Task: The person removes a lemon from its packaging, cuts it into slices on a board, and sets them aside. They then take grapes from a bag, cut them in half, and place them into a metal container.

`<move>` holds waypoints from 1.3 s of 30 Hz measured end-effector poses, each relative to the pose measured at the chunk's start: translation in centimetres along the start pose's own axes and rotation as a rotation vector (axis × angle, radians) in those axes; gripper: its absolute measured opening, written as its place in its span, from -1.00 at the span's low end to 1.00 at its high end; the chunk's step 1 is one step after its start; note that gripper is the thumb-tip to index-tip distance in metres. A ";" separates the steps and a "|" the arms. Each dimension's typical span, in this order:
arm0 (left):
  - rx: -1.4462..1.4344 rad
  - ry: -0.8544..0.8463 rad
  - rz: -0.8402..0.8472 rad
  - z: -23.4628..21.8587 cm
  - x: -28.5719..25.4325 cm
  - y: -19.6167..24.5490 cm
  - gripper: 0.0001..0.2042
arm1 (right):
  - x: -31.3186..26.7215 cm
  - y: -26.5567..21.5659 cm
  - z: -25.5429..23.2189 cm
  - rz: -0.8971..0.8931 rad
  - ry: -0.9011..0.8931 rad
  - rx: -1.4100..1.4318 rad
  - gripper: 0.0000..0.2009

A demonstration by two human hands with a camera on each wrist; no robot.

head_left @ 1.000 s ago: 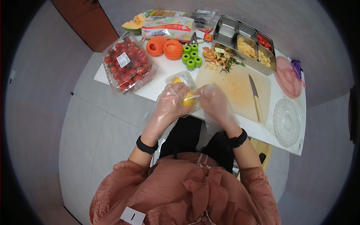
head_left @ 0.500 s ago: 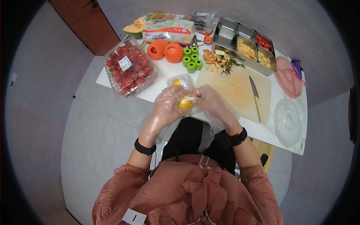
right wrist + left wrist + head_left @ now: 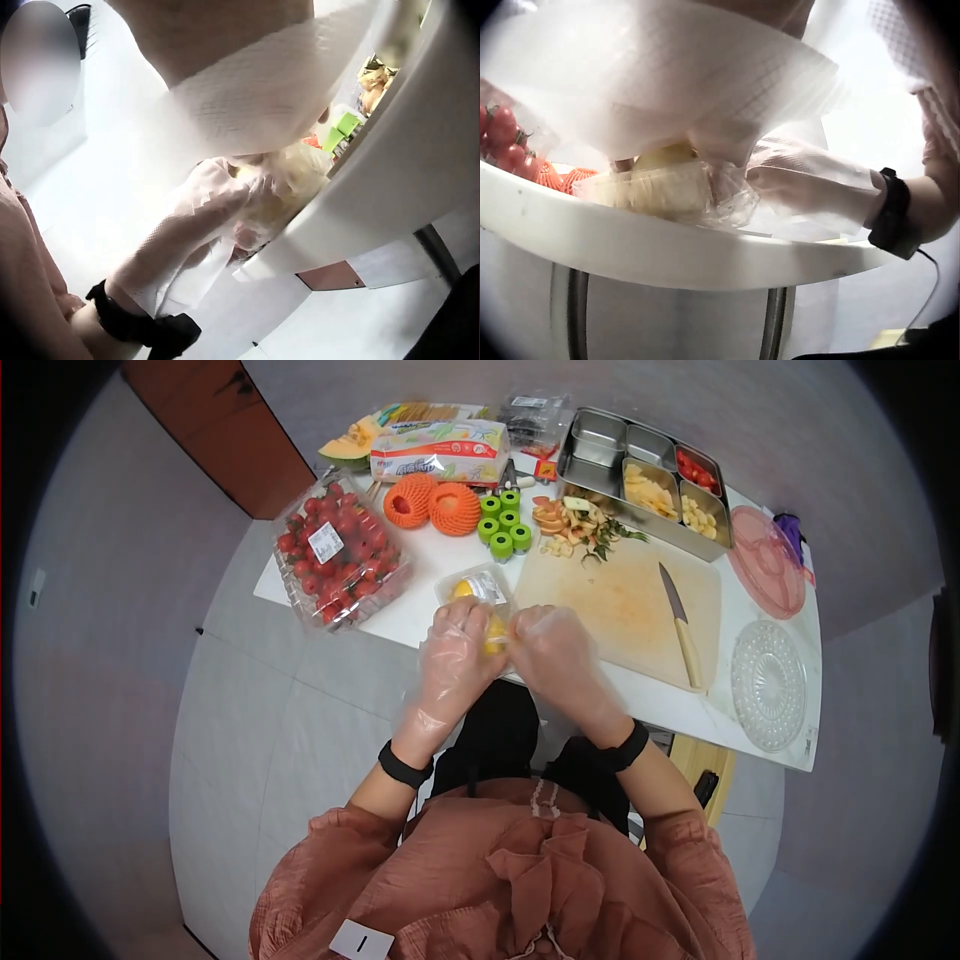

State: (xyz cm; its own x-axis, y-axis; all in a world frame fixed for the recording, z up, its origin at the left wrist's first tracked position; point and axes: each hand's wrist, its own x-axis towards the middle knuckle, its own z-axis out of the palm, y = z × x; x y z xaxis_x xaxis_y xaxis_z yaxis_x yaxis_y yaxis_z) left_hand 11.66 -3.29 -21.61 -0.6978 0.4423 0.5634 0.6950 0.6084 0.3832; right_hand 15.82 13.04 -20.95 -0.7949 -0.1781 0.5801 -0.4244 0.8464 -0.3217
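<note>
At the table's front edge, a clear tray (image 3: 487,579) has one yellow fruit (image 3: 462,590) at its far end and another (image 3: 495,634) between the hands. The gloved left hand (image 3: 450,666) curls its fingers round the near part of this package. Against it, the gloved right hand (image 3: 563,660) pinches thin clear wrap, its fingertips close to the left ones. In the left wrist view the tray (image 3: 649,192) shows below a yellow fruit (image 3: 664,156); loose glove film hides much of the fingers. Crumpled wrap (image 3: 289,184) shows beside the left hand (image 3: 202,214) in the right wrist view.
A cutting board (image 3: 610,610) with a knife (image 3: 683,630) lies right of the hands. Strawberries in a clear box (image 3: 340,550) stand left. Behind are orange foam nets (image 3: 455,509), green-capped pieces (image 3: 505,525), peelings (image 3: 580,525) and a metal box (image 3: 650,515). Glass plate (image 3: 768,685) lies far right.
The two hands have come closer together over the package, and the right hand has shifted left. Less of the near yellow fruit shows between them.
</note>
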 end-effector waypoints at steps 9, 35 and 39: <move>-0.094 0.027 -0.009 0.0 0.1 -0.3 -0.54 | -0.4 -0.3 2.4 0.094 0.203 -0.229 -0.89; -0.870 -0.315 -0.194 -1.9 0.1 -5.2 -0.20 | 2.5 1.0 -0.7 -0.169 -0.063 0.099 -0.59; -0.756 -0.135 -0.153 -0.4 -1.1 -5.7 -0.24 | 3.2 1.5 -1.0 -0.316 -0.168 0.170 -0.54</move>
State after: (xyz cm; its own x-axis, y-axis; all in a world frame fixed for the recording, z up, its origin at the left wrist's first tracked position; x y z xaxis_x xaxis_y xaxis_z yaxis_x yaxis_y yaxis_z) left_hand 8.54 -7.49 -24.06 -0.7769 0.4954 0.3886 0.4849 0.0769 0.8712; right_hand 13.10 14.23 -18.80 -0.6677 -0.5081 0.5441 -0.7140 0.6440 -0.2747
